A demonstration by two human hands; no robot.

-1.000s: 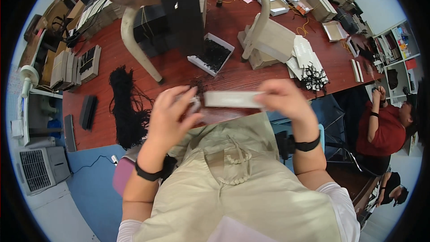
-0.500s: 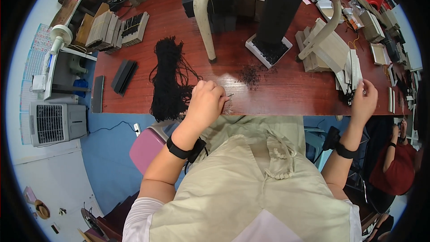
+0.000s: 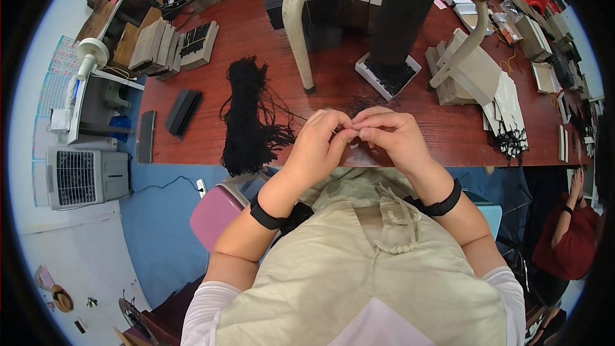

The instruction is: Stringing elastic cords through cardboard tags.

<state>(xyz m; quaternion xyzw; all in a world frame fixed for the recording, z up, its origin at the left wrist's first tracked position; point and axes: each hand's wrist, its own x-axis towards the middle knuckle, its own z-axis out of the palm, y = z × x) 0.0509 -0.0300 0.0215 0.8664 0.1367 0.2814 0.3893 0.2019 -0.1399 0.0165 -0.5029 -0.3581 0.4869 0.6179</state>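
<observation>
Close to the table's front edge, my left hand (image 3: 320, 144) and my right hand (image 3: 400, 141) meet with fingertips pinched together. A thin black cord (image 3: 296, 115) runs to my left hand from the left. What lies between the right fingertips is mostly hidden. Beside my left hand is a thick bundle of black cords (image 3: 246, 115) with loose strands. Small black bits (image 3: 368, 102) lie just beyond my hands, partly covered by them. Farther right, pale flat tags (image 3: 508, 99) fan out, with black cord ends (image 3: 512, 143) at their near side.
A pale stool leg (image 3: 296, 32) stands on the red-brown table (image 3: 192, 144). Behind my hands, a white tray (image 3: 379, 88) holds black bits under a tall black stack (image 3: 405, 16). Black blocks (image 3: 183, 112) lie left. Another person (image 3: 567, 240) sits at the far right.
My right hand has come from the tags at the right to meet my left hand. My left hand has shifted slightly right. Black cord ends on the tags are now in plain sight.
</observation>
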